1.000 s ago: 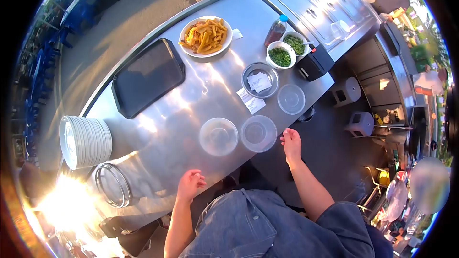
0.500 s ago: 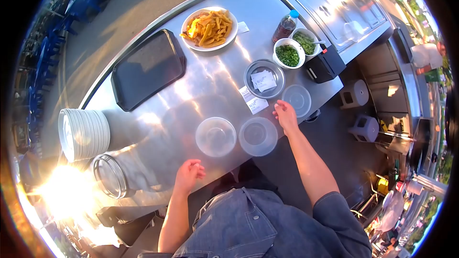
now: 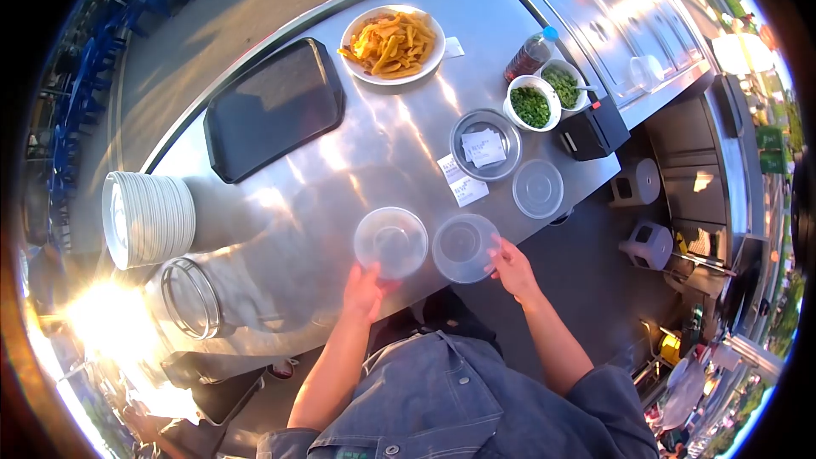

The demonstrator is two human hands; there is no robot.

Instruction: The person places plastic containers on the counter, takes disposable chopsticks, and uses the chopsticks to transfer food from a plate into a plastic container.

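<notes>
Two clear round plastic containers stand side by side near the counter's front edge. At the near rim of the left container (image 3: 391,236) is my left hand (image 3: 364,296), its fingers partly spread and slightly smeared. My right hand (image 3: 515,272) has thumb and fingers at the right rim of the right container (image 3: 463,246), pinching it. Beyond that hand lies a clear plastic lid (image 3: 537,189). Printed paper slips (image 3: 484,147) sit in a round metal bowl (image 3: 460,160), and more slips (image 3: 466,185) lie on the counter beside it.
A plate of fries (image 3: 391,44) stands at the back, beside a black tray (image 3: 274,110). To the right are a bottle (image 3: 529,55), tubs of chopped greens (image 3: 530,108) and a black box (image 3: 595,129). Stacked white plates (image 3: 149,219) and metal rings (image 3: 191,297) occupy the left.
Both hands have moved to the containers: the left up and inward to the left one, the right down from beside the lid to the right one's rim. The view has shifted slightly.
</notes>
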